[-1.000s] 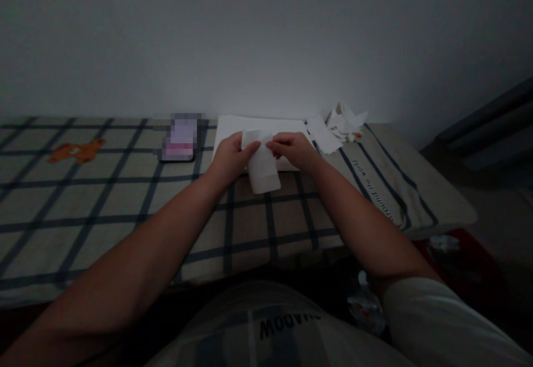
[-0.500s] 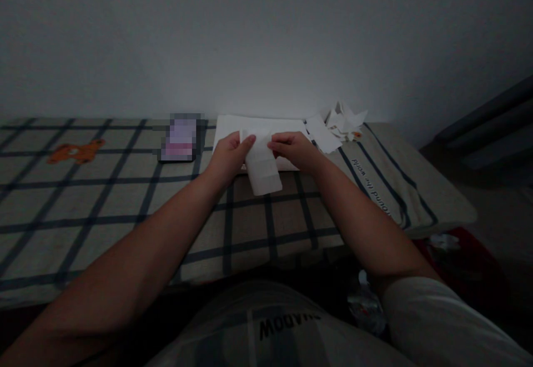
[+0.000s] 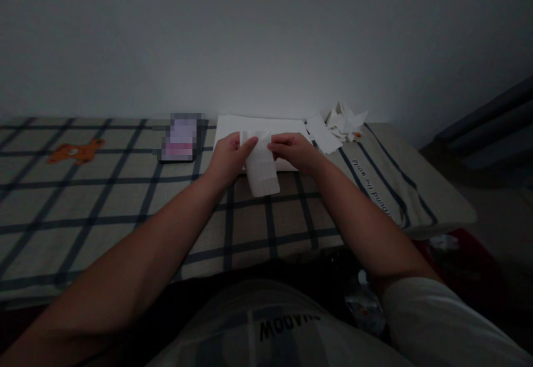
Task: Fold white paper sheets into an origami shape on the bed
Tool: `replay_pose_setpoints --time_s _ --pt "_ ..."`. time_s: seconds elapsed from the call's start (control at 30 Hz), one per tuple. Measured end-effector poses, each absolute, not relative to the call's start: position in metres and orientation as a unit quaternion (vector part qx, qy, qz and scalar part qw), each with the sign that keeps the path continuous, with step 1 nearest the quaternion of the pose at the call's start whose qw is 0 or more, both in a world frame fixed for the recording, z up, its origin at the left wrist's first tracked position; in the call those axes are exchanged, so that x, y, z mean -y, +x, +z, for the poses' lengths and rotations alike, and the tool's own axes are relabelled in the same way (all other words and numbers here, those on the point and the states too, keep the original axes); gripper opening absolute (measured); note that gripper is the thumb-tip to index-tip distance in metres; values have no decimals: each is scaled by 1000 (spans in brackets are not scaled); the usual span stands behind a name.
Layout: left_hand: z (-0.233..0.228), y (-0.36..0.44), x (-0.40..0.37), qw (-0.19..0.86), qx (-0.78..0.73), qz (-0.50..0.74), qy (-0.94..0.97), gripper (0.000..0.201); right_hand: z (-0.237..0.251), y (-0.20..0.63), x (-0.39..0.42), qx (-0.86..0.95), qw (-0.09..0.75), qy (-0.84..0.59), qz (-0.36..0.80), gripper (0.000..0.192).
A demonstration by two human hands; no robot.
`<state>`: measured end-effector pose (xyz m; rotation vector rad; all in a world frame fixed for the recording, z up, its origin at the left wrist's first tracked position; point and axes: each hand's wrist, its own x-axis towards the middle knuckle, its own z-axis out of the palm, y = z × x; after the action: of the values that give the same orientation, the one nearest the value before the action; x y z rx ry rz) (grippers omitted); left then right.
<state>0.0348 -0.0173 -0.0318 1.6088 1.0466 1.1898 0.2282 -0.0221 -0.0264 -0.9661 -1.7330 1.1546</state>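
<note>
A white strip of folded paper (image 3: 263, 168) hangs between my hands, its lower end past the front edge of a stack of white sheets (image 3: 287, 125). My left hand (image 3: 229, 156) grips the strip's left side, thumb on top. On its right edge, the fingertips of my right hand (image 3: 293, 149) pinch the paper near the top. Creases cross the strip. The fingers of my left hand behind the paper are hidden.
Left of the sheets lies a phone (image 3: 180, 138), its screen blurred. Folded paper pieces (image 3: 345, 121) and a loose slip (image 3: 323, 134) sit to the right. An orange bear-shaped piece (image 3: 77, 151) rests on the checked tablecloth (image 3: 125, 189). Below right stands a red bin (image 3: 470, 267).
The lower end of the paper strip has swung slightly to the left. Both hands stay in nearly the same place, still gripping it.
</note>
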Motion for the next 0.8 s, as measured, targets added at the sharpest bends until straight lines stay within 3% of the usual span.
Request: replay_pose_setpoints --time_s 0.27,0.8 --pt "-32 34 14 409 -428 471 653 29 -33 227 16 616 435 -421 504 23" --pt "-30 35 16 447 -434 477 620 31 -27 228 22 683 406 -436 423 29"
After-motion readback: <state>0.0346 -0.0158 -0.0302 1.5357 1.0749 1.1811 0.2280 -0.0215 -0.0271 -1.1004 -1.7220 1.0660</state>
